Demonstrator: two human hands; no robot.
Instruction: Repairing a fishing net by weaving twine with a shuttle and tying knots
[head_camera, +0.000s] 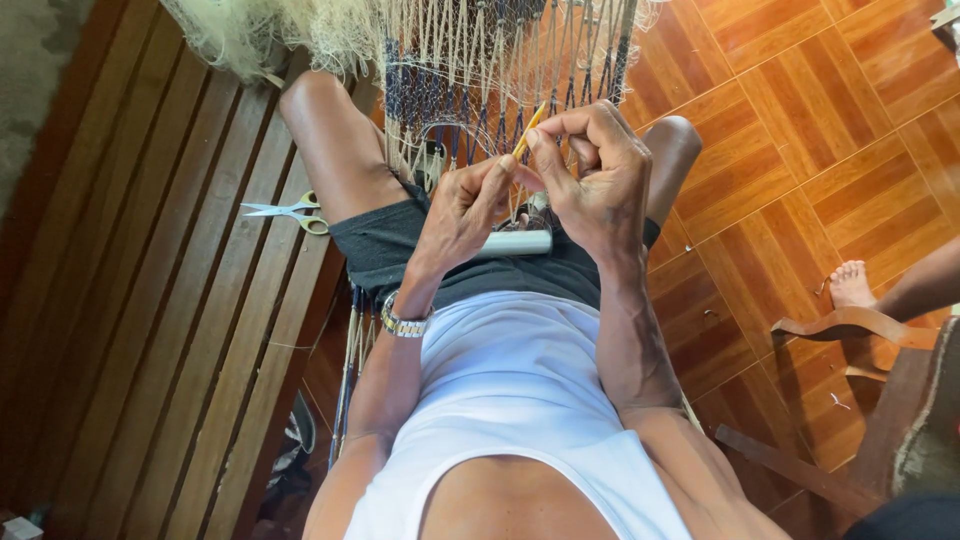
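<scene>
Pinching the yellow netting needle (529, 130) in your right hand (590, 180), you close your left hand (462, 205) on what seems twine, keeping the fishing net (480, 70) taut over your lap.

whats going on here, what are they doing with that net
A seated person works on a fishing net stretched over their knees. The right hand pinches a thin yellow netting needle against the mesh, and the left hand holds the strands beside it. A pale tube lies in their lap. Scissors rest on the wooden slat bench, untouched.
</scene>
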